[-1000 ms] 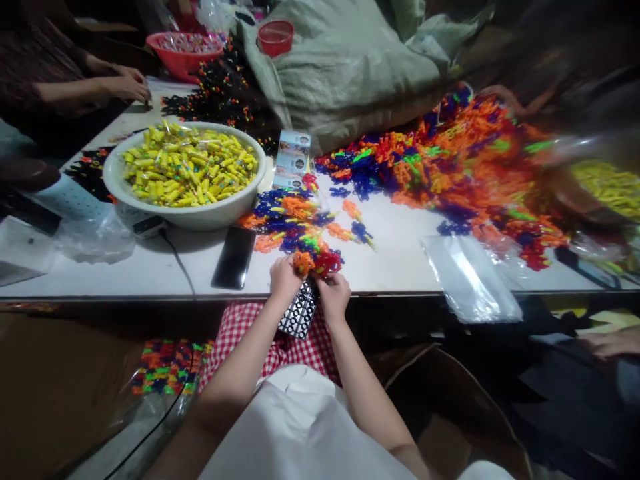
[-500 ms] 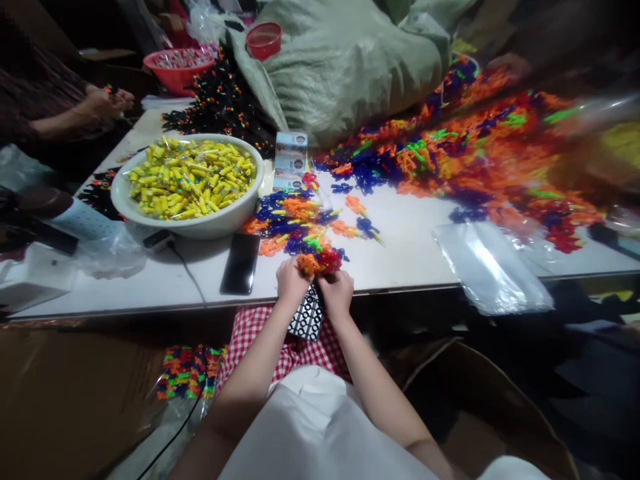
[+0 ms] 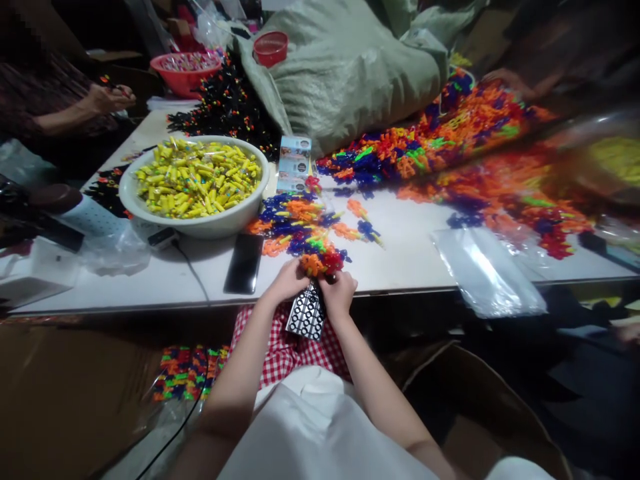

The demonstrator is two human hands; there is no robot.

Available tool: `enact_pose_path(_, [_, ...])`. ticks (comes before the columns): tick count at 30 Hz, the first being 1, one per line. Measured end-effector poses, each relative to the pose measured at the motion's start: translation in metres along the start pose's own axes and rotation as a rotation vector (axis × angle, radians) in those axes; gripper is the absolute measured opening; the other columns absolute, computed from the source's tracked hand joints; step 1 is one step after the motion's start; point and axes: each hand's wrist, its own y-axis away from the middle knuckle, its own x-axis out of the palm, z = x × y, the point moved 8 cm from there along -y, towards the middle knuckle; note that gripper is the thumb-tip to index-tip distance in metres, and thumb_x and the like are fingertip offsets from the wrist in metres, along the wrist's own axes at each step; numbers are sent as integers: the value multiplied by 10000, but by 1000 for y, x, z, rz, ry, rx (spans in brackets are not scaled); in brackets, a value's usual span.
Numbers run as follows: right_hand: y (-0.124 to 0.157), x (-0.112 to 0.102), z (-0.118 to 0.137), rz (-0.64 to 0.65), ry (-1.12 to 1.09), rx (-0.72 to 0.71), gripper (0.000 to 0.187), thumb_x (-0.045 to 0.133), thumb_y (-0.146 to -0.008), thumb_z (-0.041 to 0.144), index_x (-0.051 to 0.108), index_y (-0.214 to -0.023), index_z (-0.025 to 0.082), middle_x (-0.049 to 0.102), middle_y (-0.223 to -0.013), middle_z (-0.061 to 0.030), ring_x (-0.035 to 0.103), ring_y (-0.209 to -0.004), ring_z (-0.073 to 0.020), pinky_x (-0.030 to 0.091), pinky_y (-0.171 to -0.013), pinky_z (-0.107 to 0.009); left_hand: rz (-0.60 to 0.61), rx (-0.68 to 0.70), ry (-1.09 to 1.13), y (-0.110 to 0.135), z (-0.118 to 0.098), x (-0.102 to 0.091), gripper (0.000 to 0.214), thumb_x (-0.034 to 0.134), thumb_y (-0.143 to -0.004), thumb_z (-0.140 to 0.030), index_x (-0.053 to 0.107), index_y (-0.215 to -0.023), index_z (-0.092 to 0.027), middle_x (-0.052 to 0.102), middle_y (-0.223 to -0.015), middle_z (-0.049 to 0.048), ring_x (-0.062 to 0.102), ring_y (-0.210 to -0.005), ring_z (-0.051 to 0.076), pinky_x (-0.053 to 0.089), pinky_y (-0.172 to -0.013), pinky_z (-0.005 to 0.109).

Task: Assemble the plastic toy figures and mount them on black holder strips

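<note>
My left hand (image 3: 289,280) is at the table's front edge, its fingers curled in against an orange plastic piece (image 3: 312,265). Opposite it, my right hand (image 3: 341,291) is closed just below a red plastic piece (image 3: 333,261). What exactly the fingertips grip is hidden. Between and below the hands lies a black-and-white patterned object (image 3: 306,313), over red-checked cloth on my lap. Beyond my hands spreads a small heap of blue, orange, green and red plastic pieces (image 3: 295,217), several with yellow sticks.
A white basin (image 3: 193,230) of yellow wrapped pieces stands left, beside a dark phone (image 3: 243,264). Clear plastic bags (image 3: 487,270) overhang the front edge. A large sack (image 3: 345,73) and a bigger colourful pile (image 3: 480,140) lie behind. Another person's hand (image 3: 110,98) is at far left.
My left hand has shifted slightly, its wrist swinging outward to the left. More of the patterned object shows between my hands. The view has moved a little.
</note>
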Motion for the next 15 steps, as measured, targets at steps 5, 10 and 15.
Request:
enact_pose_path(5, [0, -2, 2, 22, 20, 55, 209, 600, -695, 375, 569, -652, 173, 563, -652, -45, 484, -683, -203, 313, -702, -328, 7, 59, 3, -2, 3, -7, 276, 463, -735, -71, 607, -961, -137, 655, -955, 65, 600, -851, 156, 475, -762, 255])
enact_pose_path(10, [0, -7, 0, 47, 90, 101, 178, 634, -637, 332, 565, -662, 170, 561, -657, -47, 486, -697, -214, 312, -706, -336, -41, 45, -136, -2, 4, 0, 205, 500, -684, -47, 625, -815, -144, 651, -824, 54, 580, -782, 170, 453, -717, 268])
enact_pose_path(15, [1, -8, -6, 51, 91, 91, 140, 626, -633, 303, 561, -649, 180, 546, -638, -33, 482, -683, -210, 312, -700, -335, -48, 47, -239, 1, 3, 1, 127, 539, -647, -66, 596, -698, -167, 622, -731, 38, 554, -742, 183, 421, -682, 276])
